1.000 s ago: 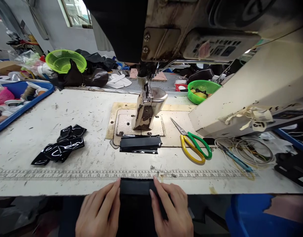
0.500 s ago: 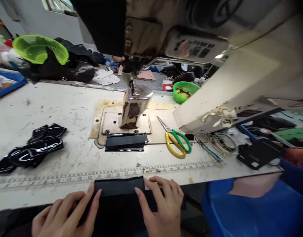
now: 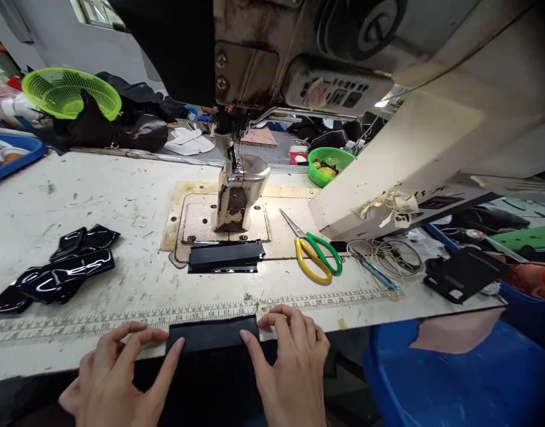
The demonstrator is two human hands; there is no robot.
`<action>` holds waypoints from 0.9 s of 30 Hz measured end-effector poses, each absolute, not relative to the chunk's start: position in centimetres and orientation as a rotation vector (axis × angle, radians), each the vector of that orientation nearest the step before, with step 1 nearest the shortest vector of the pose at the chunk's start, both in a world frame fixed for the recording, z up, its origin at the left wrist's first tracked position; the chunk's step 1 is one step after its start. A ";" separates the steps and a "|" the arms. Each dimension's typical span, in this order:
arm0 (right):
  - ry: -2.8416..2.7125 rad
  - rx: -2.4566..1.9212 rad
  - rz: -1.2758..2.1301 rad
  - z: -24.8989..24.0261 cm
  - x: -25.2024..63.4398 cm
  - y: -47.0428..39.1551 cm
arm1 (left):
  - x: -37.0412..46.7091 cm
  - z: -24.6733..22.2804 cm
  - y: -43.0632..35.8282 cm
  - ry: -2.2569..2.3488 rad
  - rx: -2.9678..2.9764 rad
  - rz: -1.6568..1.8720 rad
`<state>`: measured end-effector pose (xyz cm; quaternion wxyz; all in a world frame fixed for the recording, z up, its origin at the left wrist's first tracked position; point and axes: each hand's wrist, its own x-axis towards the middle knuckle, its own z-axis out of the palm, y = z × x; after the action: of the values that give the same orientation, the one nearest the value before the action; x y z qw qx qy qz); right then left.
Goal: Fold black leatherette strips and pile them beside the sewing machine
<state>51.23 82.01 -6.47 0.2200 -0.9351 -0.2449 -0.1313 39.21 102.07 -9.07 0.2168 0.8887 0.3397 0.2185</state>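
Note:
A flat black strip (image 3: 212, 334) lies along the front edge of the white table, against a printed ruler scale. At its left end is my left hand (image 3: 121, 373), thumb on the strip and index fingertip by the corner. My right hand (image 3: 290, 362) grips the other end between thumb and bent fingers. Beyond the ruler, a small stack of black strips (image 3: 225, 256) rests before the sewing machine's post (image 3: 239, 198). Scissors (image 3: 314, 252) with one yellow and one green handle lie to the right of that stack.
Glossy black folded pieces (image 3: 67, 270) lie on the table's left. Cords and a blue-handled tool (image 3: 376, 274) sit at right, near a black flat piece (image 3: 463, 274). Green baskets (image 3: 72, 92) stand farther back. The machine's arm (image 3: 410, 130) slants overhead; a blue seat (image 3: 459, 379) is below right.
My left fingers have lifted and spread slightly from the strip's left end, while the thumb stays on it. The right hand has barely moved. The view has shifted slightly.

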 end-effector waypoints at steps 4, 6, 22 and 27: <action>-0.659 -2.579 -0.310 -6.5 51.2 82.3 | 39.2 -9.0 102.3 0.926 2.518 0.531; -0.624 -2.561 -0.302 -6.5 50.9 82.6 | 39.5 -8.6 101.9 0.935 2.516 0.532; -0.715 -2.589 -0.287 -6.5 51.0 82.8 | 39.9 -7.6 100.5 0.842 2.587 0.702; -0.771 -2.587 -0.359 -6.4 51.5 82.2 | 40.1 -7.5 100.4 0.775 2.635 0.726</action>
<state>51.52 82.16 -6.43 0.2078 -0.9293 -0.2768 -0.1290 40.09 100.44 -7.47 0.1498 0.9171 0.2696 0.2526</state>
